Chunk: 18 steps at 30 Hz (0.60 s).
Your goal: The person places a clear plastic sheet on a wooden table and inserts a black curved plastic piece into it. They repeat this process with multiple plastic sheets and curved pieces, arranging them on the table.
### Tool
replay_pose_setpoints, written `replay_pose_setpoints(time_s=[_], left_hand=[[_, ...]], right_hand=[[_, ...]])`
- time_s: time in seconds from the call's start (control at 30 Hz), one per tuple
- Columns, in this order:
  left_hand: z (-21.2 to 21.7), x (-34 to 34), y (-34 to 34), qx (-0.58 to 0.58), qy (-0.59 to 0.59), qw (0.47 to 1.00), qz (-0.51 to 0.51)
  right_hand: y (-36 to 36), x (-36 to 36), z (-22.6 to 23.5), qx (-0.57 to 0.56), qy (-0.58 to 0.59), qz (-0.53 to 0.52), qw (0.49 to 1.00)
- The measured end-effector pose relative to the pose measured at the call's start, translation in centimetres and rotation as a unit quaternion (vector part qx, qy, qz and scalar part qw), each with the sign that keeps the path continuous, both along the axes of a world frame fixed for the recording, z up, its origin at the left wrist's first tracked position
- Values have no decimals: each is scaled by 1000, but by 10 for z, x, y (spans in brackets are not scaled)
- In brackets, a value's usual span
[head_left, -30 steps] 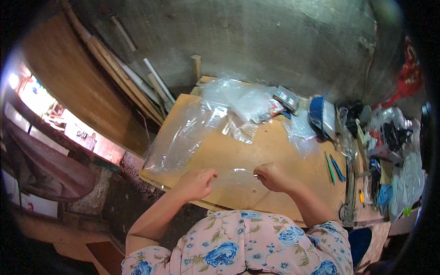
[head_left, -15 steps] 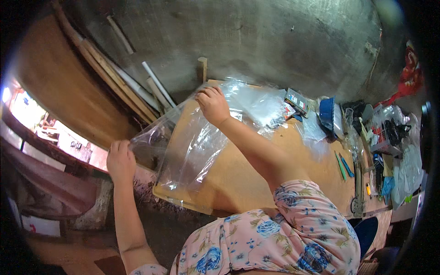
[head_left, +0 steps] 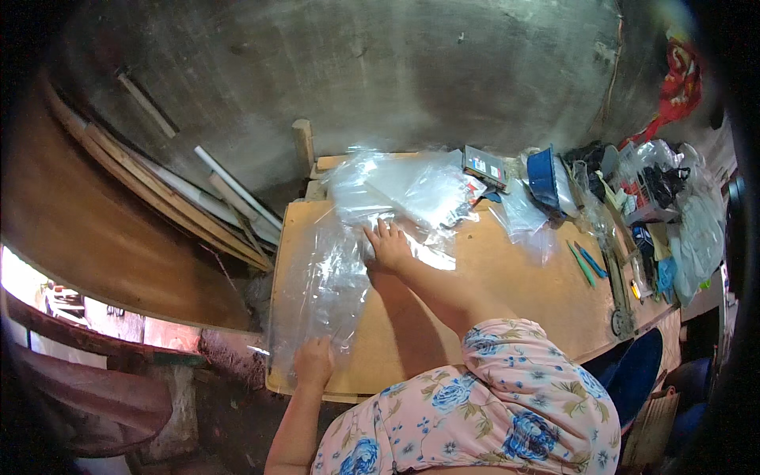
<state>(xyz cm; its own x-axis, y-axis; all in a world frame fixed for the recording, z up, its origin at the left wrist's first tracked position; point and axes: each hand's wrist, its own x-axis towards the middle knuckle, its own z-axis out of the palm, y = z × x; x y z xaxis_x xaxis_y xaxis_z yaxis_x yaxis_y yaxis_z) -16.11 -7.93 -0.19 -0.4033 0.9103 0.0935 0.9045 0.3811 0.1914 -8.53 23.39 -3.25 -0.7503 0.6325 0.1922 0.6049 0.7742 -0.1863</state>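
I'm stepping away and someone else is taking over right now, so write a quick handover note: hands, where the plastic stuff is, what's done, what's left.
Left hand: at the near edge of the clear plastic sheet, by the near left corner of the wooden table; whether it grips cannot be told.
Right hand: flat, fingers spread, pressing the sheet's far end.
Things: the sheet lies lengthwise along the table's left side; a pile of plastic bags sits just beyond it.
Done: sheet laid out on the table.
Left: it looks wrinkled, so probably smoothing.
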Motion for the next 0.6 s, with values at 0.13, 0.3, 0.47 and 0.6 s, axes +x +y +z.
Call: replay_pose_setpoints(time_s=[0.13,0.3,0.47,0.6], left_hand=[[-5,4,-6,-3,-18,1000,-13],[6,12,-14,-62,-23,998,1],[38,41,11,5,-59,998,-23],[92,115,79,144,-121,976,-113]], right_hand=[[-2,36,-25,-24,-58,46,997],[-36,82,22,-77,-100,63,990],[-31,132,51,-290,215,-14,932],[-50,164,132,-549,307,-40,777]])
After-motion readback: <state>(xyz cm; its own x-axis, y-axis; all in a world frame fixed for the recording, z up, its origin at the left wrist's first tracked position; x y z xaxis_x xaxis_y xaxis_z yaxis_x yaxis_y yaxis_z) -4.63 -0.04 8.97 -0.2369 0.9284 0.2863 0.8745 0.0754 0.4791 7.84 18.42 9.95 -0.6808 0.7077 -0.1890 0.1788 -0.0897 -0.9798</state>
